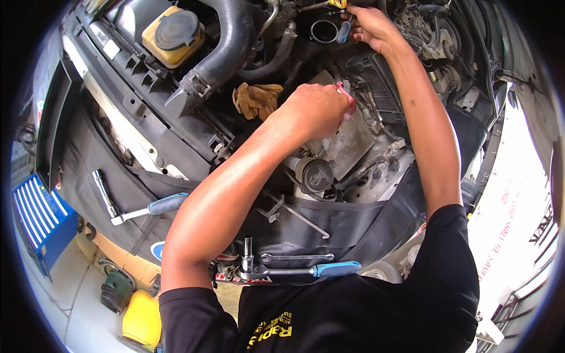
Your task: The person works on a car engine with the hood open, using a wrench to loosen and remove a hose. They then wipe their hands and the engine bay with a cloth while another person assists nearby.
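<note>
Inside an open engine bay, a red-handled tool is gripped by the left hand, whose fingers are curled closed around it (its far end is hidden, so its kind cannot be told). It is held above a grey metal plate. A blue-handled tool is pinched in the fingers of the right hand, just beside a round, metal-rimmed opening; a yellow loop handle is seen next to those fingertips.

Crumpled brown work gloves are lodged between the left forearm and a thick black hose. Farther left, a yellowed reservoir is topped by a dark cap.

On the black fender cover, a blue-handled ratchet and a combination spanner are laid near the shirt, while a second ratchet is set beyond the left elbow.
</note>
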`<action>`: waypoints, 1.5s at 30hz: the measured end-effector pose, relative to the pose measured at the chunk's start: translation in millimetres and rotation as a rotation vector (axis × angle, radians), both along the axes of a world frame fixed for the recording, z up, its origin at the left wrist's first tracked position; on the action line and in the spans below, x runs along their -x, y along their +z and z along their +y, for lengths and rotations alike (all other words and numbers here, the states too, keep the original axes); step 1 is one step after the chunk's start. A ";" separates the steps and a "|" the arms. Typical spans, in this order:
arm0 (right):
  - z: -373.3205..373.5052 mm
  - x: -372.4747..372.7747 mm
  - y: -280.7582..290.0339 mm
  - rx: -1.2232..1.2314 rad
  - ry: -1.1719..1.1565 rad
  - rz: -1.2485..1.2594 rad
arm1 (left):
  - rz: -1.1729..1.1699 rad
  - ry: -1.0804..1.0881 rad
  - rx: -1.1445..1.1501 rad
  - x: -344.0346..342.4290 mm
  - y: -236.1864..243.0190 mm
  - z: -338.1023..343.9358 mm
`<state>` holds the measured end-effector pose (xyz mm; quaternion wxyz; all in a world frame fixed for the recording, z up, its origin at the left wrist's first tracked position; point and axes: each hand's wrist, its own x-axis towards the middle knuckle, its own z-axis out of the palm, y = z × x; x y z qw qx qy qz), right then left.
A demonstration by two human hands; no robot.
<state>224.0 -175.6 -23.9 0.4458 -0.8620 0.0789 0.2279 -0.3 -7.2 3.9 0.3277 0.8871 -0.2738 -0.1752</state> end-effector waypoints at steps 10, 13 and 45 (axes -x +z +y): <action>-5.2 9.6 3.2 0.160 0.148 -0.189 | -0.057 0.166 -0.022 -7.6 9.0 0.6; -6.0 2.4 -2.0 0.203 0.149 -0.224 | -0.137 0.414 0.156 -15.4 4.2 3.4; -2.1 69.7 6.4 0.433 0.230 -0.874 | 0.765 0.721 0.924 -149.6 -50.5 19.6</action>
